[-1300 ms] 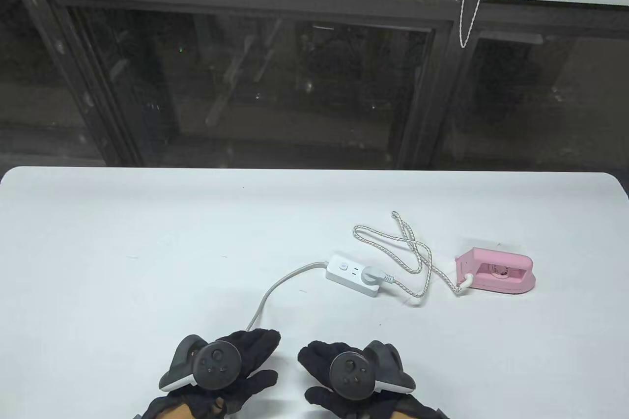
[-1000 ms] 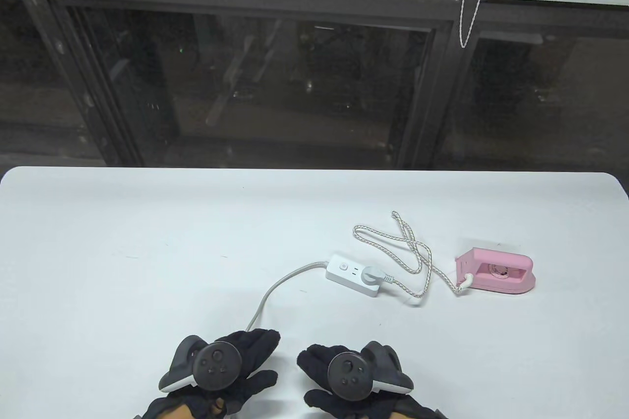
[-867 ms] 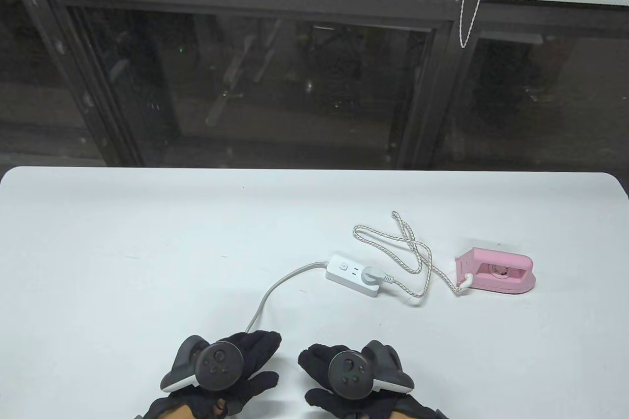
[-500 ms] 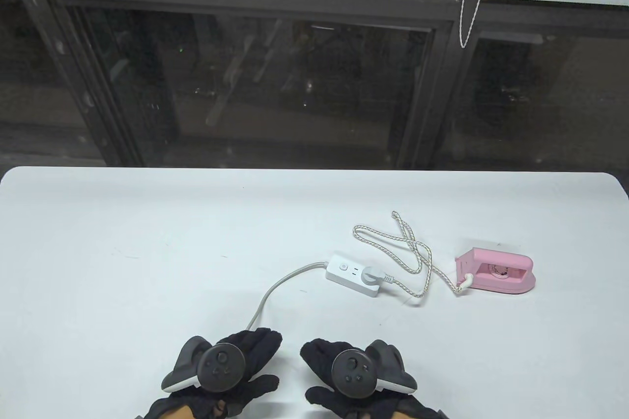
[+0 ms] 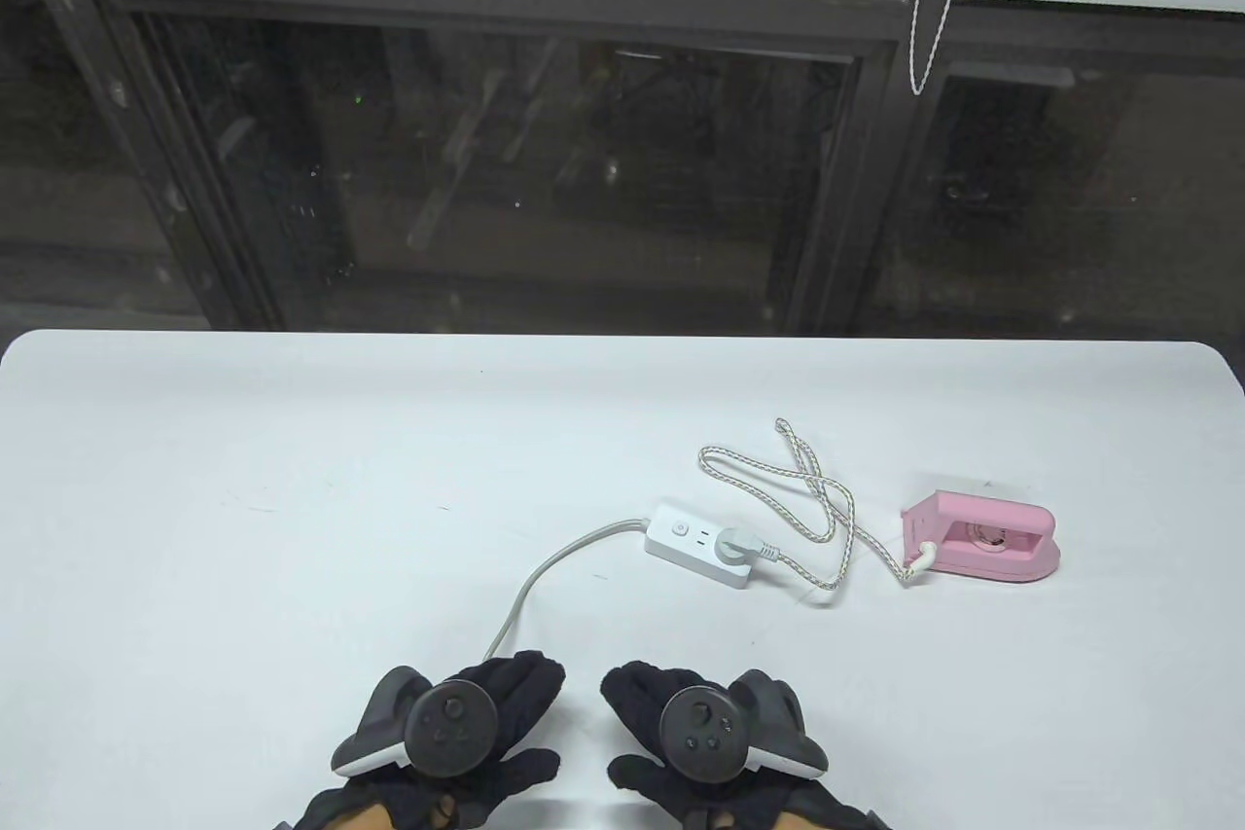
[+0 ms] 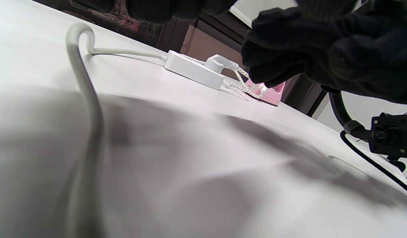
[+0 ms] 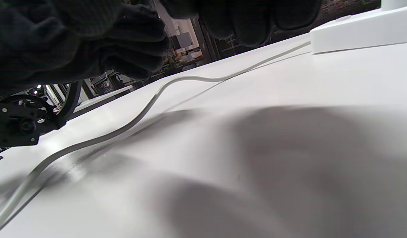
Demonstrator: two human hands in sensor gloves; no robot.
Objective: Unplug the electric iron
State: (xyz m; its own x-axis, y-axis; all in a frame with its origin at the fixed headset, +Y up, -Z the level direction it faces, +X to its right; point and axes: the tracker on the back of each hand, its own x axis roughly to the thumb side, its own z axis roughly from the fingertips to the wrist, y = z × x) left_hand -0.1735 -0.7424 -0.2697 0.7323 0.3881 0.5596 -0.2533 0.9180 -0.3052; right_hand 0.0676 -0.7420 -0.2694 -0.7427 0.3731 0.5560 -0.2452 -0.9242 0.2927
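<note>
A small pink electric iron [image 5: 982, 546] stands on the white table [image 5: 292, 480] at the right. Its braided cord [image 5: 807, 489] loops to a white plug [image 5: 736, 543] seated in a white power strip [image 5: 695, 555]. My left hand [image 5: 515, 703] and right hand [image 5: 642, 708] are side by side at the near edge, fingers extended, holding nothing, well short of the strip. In the left wrist view the strip [image 6: 193, 70], plug [image 6: 220, 62] and iron [image 6: 272, 96] show beyond my right hand [image 6: 322, 49]. The right wrist view shows the strip's end [image 7: 362, 31].
The strip's grey cable [image 5: 545, 577] curves from the strip back toward me and passes under my left hand; it also shows in the left wrist view [image 6: 87, 82] and the right wrist view [image 7: 157, 96]. Dark windows stand behind the table's far edge.
Both hands have crept slightly forward and to the right along the table. The iron, cord, plug and power strip have not moved.
</note>
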